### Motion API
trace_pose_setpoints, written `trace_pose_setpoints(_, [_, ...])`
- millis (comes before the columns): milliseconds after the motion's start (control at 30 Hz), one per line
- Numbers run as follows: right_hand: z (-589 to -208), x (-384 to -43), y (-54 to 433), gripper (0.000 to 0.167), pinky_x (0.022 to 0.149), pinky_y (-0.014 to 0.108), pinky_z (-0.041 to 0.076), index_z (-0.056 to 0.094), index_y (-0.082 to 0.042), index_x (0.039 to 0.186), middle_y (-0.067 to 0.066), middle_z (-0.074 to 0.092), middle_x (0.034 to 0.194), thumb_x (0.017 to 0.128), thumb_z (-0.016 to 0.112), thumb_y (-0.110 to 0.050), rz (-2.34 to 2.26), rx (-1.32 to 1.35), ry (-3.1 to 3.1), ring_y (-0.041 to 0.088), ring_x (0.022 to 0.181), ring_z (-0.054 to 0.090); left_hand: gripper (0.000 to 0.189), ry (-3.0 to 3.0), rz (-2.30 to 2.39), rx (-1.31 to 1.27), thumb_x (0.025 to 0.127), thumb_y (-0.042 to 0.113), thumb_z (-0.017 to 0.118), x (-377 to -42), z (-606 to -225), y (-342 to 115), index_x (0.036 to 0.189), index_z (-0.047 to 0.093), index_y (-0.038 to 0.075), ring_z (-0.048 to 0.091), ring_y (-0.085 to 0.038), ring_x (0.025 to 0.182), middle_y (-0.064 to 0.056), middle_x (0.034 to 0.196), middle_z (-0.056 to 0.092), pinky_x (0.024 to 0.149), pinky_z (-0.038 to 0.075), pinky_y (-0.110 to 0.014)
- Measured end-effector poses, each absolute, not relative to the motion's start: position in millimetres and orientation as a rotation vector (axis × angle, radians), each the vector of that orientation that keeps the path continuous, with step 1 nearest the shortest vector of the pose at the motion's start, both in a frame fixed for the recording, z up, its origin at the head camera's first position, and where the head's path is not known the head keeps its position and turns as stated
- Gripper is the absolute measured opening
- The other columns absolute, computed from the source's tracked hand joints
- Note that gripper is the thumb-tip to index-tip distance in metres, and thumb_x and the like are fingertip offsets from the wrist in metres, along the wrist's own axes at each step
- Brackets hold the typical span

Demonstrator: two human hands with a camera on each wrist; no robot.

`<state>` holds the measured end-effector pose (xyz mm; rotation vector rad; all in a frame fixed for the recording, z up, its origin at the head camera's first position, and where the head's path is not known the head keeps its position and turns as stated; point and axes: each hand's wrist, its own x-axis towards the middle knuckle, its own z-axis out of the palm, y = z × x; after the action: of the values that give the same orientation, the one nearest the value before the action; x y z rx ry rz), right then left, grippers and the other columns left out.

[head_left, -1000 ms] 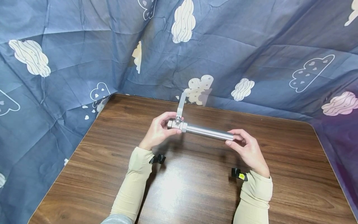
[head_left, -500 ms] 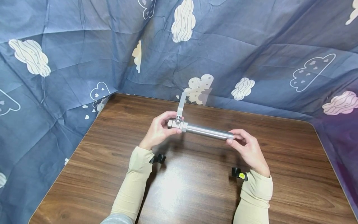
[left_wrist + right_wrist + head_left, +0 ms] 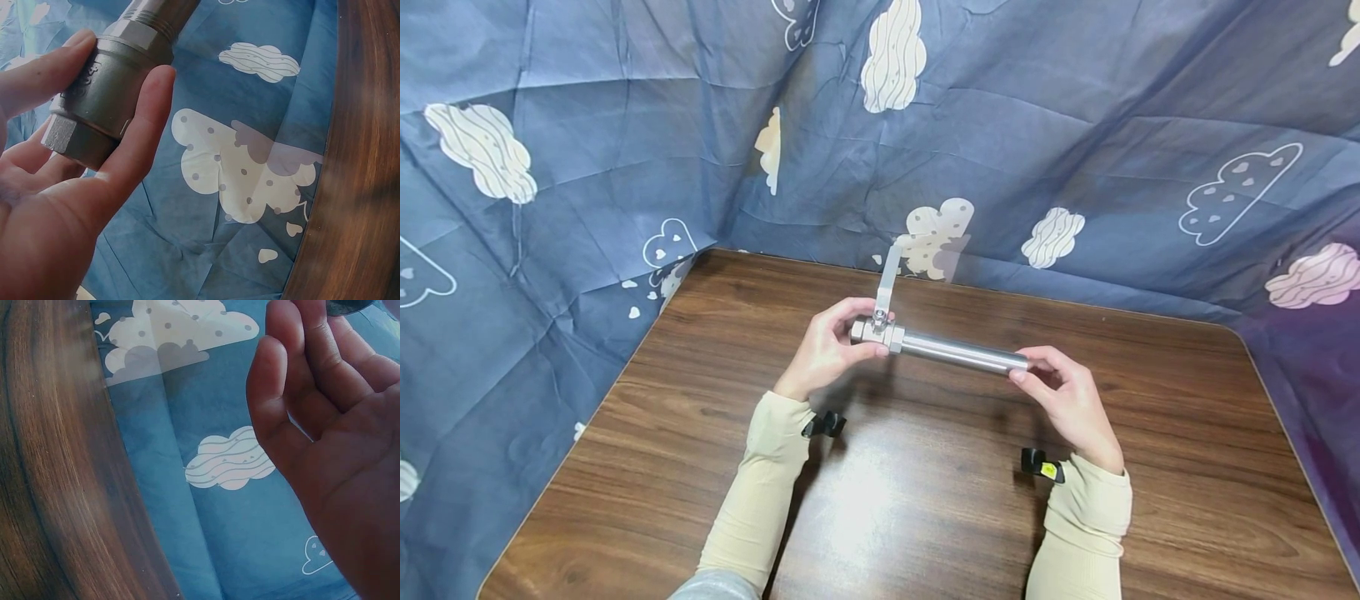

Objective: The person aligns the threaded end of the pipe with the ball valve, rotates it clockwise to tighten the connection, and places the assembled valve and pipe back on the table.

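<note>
A silvery ball valve (image 3: pixel 877 335) with a long flat lever (image 3: pixel 888 279) is held above the table in the head view. From its right side runs a shiny metal pipe (image 3: pixel 962 351), sloping slightly down to the right. My left hand (image 3: pixel 820 354) grips the valve body between thumb and fingers. At the pipe's far end, my right hand (image 3: pixel 1075 408) pinches it with the thumb and fingertips. Threads on the pipe (image 3: pixel 161 17) show beside the valve's hex collar in the left wrist view. Only a dark bit of the pipe's end appears at the top of the right wrist view.
A brown wood-grain table (image 3: pixel 925 517) lies below both hands. Blue cloth (image 3: pixel 1000 150) with cloud prints hangs along its back and sides. Black straps with small dark mounts (image 3: pixel 829 424) sit on both wrists, over pale sleeves (image 3: pixel 752 492).
My right thumb has shifted very slightly on the pipe's end. The left hand, the valve and its lever stay almost where they were.
</note>
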<state>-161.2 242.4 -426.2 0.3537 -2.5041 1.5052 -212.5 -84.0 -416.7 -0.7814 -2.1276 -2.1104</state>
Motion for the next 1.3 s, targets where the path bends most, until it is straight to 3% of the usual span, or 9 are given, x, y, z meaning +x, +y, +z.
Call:
trace_pose_setpoints(367, [-419,-159,238,0.032,0.06,0.015,0.045,0.058,0.004,0.116,-0.018,0.066,0.082,0.085,0.067,0.005,1.6,0.422,-2.446,0.0,0.07,0.057,0.05,-2.143,-2.111,-0.767,0.072,-0.01,0.077,-212,-416,-84,0.118,0.057,-0.004,0.065,-0.01,0.093,-0.025,0.116,0.066,0.083,0.054,-0.022])
trace_pose_setpoints(467, [-428,-163,243,0.04,0.06,0.015,0.046,0.057,0.001,0.118,-0.013,0.065,0.081,0.081,0.072,0.006,1.596,0.449,-2.44,0.002,0.071,0.057,0.05,-2.143,-2.106,-0.765,0.072,-0.01,0.077,-213,-416,-84,0.117,0.058,-0.004,0.065,-0.01,0.093,-0.025,0.115,0.067,0.083,0.054,-0.022])
trace_pose_setpoints(633, [-426,-162,242,0.054,0.062,0.013,0.048,0.056,0.0,0.119,0.007,0.065,0.078,0.071,0.078,0.01,1.572,0.501,-2.433,0.004,0.071,0.058,0.05,-2.143,-2.092,-0.757,0.071,-0.01,0.077,-213,-416,-85,0.117,0.058,-0.004,0.065,-0.01,0.092,-0.025,0.115,0.067,0.082,0.053,-0.021])
trace_pose_setpoints(833, [-411,-155,234,0.049,0.059,0.014,0.047,0.054,0.006,0.114,0.016,0.065,0.077,0.071,0.074,0.018,1.549,0.57,-2.404,0.007,0.067,0.057,0.05,-2.13,-2.107,-0.77,0.071,-0.01,0.077,-213,-417,-84,0.117,0.058,-0.004,0.065,-0.009,0.092,-0.026,0.114,0.067,0.081,0.054,-0.02])
trace_pose_setpoints(1167, [-407,-153,232,0.046,0.062,0.012,0.048,0.057,0.005,0.114,0.002,0.066,0.08,0.073,0.074,0.015,1.529,0.499,-2.423,0.001,0.071,0.057,0.05,-2.132,-2.113,-0.756,0.071,-0.011,0.077,-213,-416,-84,0.117,0.057,-0.005,0.065,-0.009,0.092,-0.026,0.115,0.066,0.082,0.054,-0.021])
trace_pose_setpoints(1300, [-414,-156,235,0.046,0.063,0.011,0.048,0.057,0.005,0.114,0.002,0.066,0.08,0.073,0.074,0.015,1.524,0.483,-2.428,0.0,0.072,0.057,0.05,-2.137,-2.105,-0.759,0.071,-0.01,0.077,-213,-416,-84,0.117,0.057,-0.005,0.065,-0.008,0.092,-0.026,0.115,0.066,0.082,0.054,-0.021])
